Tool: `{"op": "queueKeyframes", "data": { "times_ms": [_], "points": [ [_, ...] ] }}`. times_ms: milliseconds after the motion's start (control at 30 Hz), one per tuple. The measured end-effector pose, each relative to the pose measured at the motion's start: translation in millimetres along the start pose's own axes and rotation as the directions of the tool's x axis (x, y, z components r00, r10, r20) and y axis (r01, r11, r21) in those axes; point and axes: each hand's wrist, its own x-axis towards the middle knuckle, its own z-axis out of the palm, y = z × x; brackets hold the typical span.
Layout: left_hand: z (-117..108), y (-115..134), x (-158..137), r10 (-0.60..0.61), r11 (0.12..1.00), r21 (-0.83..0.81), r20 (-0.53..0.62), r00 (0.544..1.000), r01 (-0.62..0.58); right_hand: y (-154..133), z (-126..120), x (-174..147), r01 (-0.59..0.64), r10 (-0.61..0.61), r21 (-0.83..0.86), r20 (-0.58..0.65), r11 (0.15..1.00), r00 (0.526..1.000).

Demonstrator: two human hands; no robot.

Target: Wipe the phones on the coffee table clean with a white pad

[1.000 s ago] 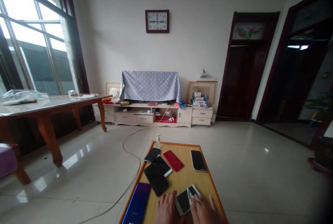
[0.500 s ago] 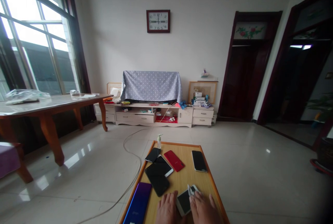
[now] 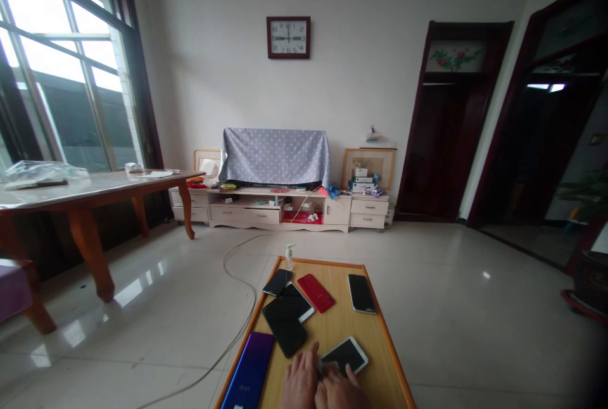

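Note:
A white-framed smartphone (image 3: 349, 352) with a dark screen lies on the small wooden table, its near-left end covered by my hands. My left hand (image 3: 300, 378) is against the phone's left end, fingers stretched forward and close together; its thumb is hidden. Over the phone's lower left part, my right hand (image 3: 339, 389) is bent and closed on a bit of whitish tissue (image 3: 329, 368), mostly concealed by the fingers. Just beyond my left hand lies a black phone (image 3: 285, 327), overlapping a white-edged phone (image 3: 300, 302).
Also on the table (image 3: 380, 358) are a blue-purple phone (image 3: 249, 371), a red phone (image 3: 316, 292), a small black phone (image 3: 278, 282), another dark phone (image 3: 361, 293) and a pump bottle (image 3: 289, 257). A cable (image 3: 232, 333) runs along the floor at left.
My right hand has slid left and nearer to me across the phone, carrying the tissue, and now sits beside my left hand. More of the screen's right part shows.

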Motion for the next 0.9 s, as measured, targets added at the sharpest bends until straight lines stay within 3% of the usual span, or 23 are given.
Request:
{"op": "queueKeyframes", "data": {
  "times_ms": [133,333,567,667,767,900],
  "points": [
    [2.1,0.5,1.9,-0.036,0.998,-0.043,-0.009,0.999,0.036,-3.7,-15.3,6.4,0.031,-0.032,0.042,0.006,0.999,0.999],
    [10.7,-3.6,8.4,-0.053,0.998,0.038,-0.012,0.998,0.054,-1.6,-22.9,7.2,0.057,-0.056,0.043,-0.029,0.997,0.998],
    [23.1,-4.9,9.6,-0.005,0.996,0.089,-0.150,0.989,0.019,31.7,-39.9,11.8,-0.030,0.024,-0.049,-0.108,0.998,0.994],
    [23.7,-6.0,9.2,0.027,0.996,0.086,-0.158,0.987,-0.014,44.5,-48.0,11.2,-0.071,0.057,-0.091,-0.145,0.993,0.988],
    [20.1,-6.2,9.2,0.027,0.997,0.073,-0.112,0.993,-0.019,44.8,-41.3,6.7,-0.068,0.055,-0.094,-0.136,0.993,0.989],
    [15.3,-5.4,8.6,0.015,0.997,0.076,-0.094,0.996,-0.008,30.6,-10.3,0.1,0.012,-0.015,-0.037,-0.076,0.999,0.997]
  ]
}}
